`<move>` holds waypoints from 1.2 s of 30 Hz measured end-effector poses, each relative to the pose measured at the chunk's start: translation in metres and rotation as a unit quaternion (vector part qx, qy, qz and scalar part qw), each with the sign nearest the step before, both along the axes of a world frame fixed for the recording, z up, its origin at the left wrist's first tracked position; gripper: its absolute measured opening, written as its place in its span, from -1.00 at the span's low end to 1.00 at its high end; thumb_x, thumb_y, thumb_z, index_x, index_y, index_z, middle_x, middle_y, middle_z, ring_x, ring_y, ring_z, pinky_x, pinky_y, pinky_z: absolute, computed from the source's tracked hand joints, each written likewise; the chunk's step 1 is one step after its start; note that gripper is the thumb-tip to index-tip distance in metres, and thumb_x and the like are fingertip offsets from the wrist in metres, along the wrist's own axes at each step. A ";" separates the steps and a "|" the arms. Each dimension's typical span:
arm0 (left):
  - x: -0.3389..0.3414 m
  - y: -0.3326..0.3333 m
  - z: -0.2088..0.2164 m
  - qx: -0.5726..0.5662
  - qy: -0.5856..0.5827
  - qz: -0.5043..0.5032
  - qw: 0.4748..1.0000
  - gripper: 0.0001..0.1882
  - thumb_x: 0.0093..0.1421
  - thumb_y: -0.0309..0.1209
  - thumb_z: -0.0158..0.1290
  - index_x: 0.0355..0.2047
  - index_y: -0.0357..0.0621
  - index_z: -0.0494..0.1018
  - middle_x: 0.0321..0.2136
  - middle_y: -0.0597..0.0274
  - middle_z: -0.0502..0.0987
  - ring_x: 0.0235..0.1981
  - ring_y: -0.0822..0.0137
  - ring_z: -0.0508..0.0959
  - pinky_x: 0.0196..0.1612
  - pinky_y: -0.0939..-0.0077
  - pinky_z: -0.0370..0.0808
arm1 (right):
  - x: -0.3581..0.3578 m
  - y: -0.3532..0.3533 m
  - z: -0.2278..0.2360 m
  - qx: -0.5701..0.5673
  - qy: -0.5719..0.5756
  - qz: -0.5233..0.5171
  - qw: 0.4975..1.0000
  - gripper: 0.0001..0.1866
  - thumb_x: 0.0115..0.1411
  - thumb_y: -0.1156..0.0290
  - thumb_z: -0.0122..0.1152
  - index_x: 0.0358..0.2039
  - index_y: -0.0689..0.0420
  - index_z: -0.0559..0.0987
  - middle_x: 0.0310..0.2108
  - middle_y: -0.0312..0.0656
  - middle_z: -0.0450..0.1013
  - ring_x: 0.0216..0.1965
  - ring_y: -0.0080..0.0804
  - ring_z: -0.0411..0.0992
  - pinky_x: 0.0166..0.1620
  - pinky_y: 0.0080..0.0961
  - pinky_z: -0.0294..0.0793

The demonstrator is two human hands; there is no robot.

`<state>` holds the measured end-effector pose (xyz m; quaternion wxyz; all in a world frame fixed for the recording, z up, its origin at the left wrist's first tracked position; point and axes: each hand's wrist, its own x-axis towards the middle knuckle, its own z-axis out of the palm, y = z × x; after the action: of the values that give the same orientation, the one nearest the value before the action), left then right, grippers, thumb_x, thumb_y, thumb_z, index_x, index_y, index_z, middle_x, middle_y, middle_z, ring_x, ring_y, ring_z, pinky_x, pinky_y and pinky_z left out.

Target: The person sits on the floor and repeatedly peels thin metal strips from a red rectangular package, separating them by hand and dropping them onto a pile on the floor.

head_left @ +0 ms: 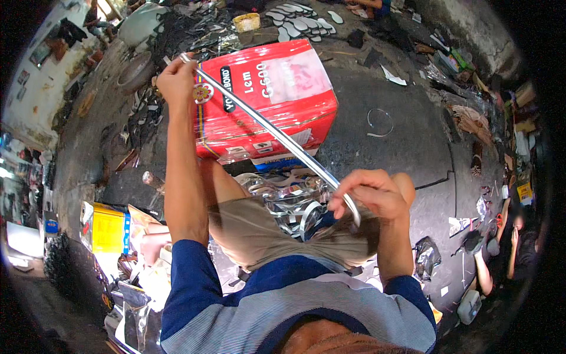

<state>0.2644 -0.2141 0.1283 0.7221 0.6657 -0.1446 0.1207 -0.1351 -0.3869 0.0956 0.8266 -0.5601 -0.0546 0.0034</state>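
Observation:
My left hand [175, 81] is raised at the far left corner of a red box and pinches one end of a long, shiny silver strip [265, 123]. From there the strip runs straight and slanting across the box towards me. Near its lower end, my right hand [376, 193] has thumb and fingers loosely around it, above my right knee. Past those fingers the strip's tail bends downward and looks slightly blurred. The red box [321, 121], in glossy wrapping, stands in front of my legs. More silver strips [289, 203] lie in a loose heap between my thighs.
Pale sole-shaped pieces [300, 23] lie in a pile beyond the box, beside a yellowish tub [246, 22]. A thin wire loop [380, 122] rests on the dark floor to the right. At left stands a yellow tin [109, 229]. Another person's arm [483, 271] shows at lower right.

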 end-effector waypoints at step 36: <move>-0.181 -0.046 -0.040 -0.026 0.199 -0.553 0.809 -0.64 0.36 -0.39 -0.11 -0.02 -0.43 0.50 -0.48 0.24 0.53 -0.53 0.48 0.48 -0.47 0.59 0.45 | 0.074 0.007 -0.003 -0.205 0.062 -0.313 0.925 -0.64 0.27 0.29 0.24 -0.62 0.23 0.61 -0.63 -0.37 0.48 -0.57 -0.72 0.33 -0.47 -0.64 0.29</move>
<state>0.0836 -0.2602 0.0886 0.6967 0.4635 -0.3386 -0.4303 -0.0610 -0.3799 0.0929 0.6544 -0.7046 0.1772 -0.2097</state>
